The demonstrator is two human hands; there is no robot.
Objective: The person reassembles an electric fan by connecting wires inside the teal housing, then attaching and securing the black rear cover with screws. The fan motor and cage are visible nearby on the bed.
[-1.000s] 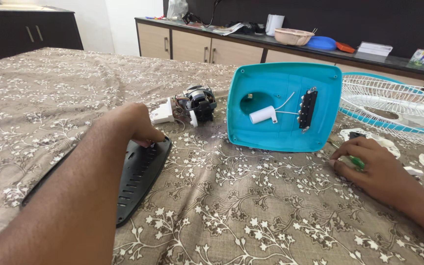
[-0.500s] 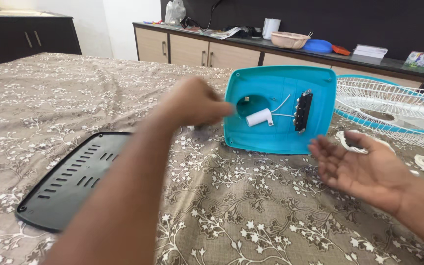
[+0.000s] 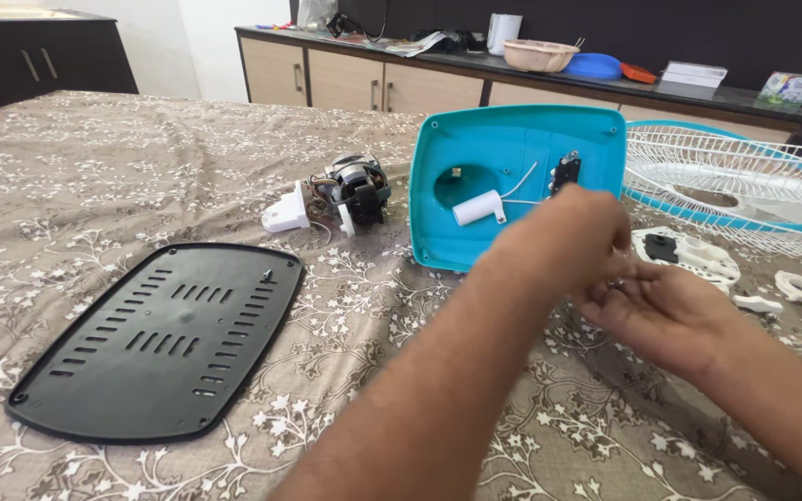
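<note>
Meeting above the patterned cloth, left hand (image 3: 563,243) and right hand (image 3: 666,311) touch fingertips in front of one turquoise housing (image 3: 512,186).

Left hand: fingers pinched together over the right palm; whether a small part sits between them cannot be told. Right hand: cupped, palm up, loosely curled. The housing stands tilted just behind both hands, carrying one white cylinder (image 3: 477,208) and one black switch strip (image 3: 563,172). One motor (image 3: 350,190) lies left of it. One black vented plate (image 3: 155,339) lies flat, well apart. One white wire guard (image 3: 744,190) rests at right.
</note>
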